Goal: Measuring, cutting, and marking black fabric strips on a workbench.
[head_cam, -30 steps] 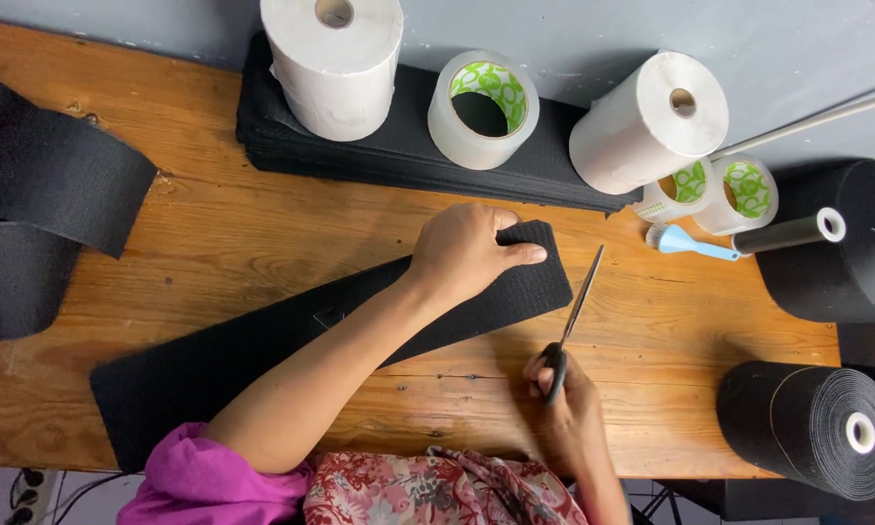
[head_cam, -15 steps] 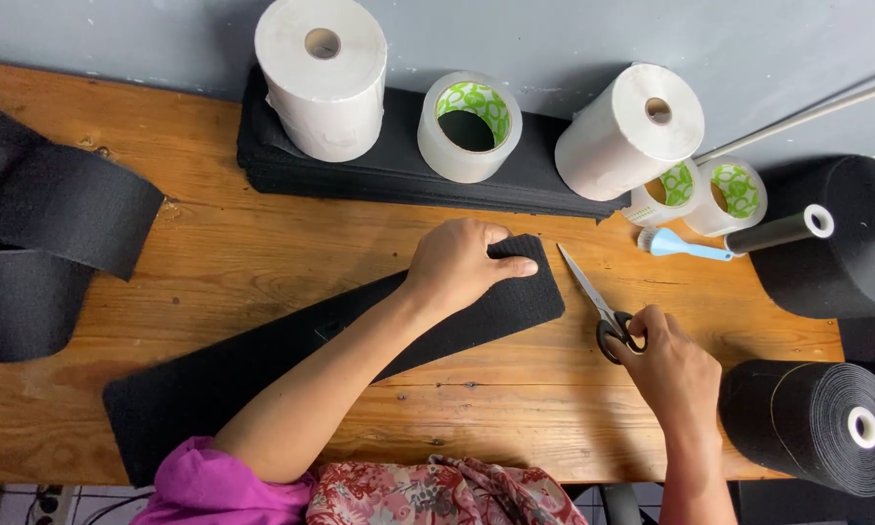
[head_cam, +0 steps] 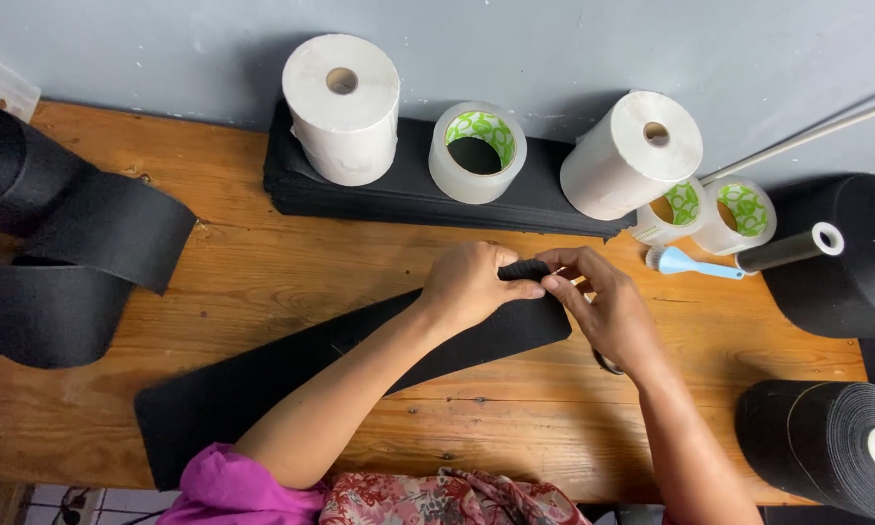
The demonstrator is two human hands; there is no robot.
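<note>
scissors set down, right hand (head_cam: 607, 311) now pinching strip (head_cam: 360, 374)

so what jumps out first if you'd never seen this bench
Mid-bench, the left hand and right hand pinch the end of a long black felt strip lying on the wooden table. Behind them, two white paper rolls and a tape roll stand on stacked black sheets by the wall.

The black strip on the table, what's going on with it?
A person leans over a wooden table. Both the left hand and the right hand pinch the far end of a long black strip and lift its corner off the wood. A metal loop, perhaps scissors, peeks out under the right wrist. White rolls and tape rolls stand behind.
</note>
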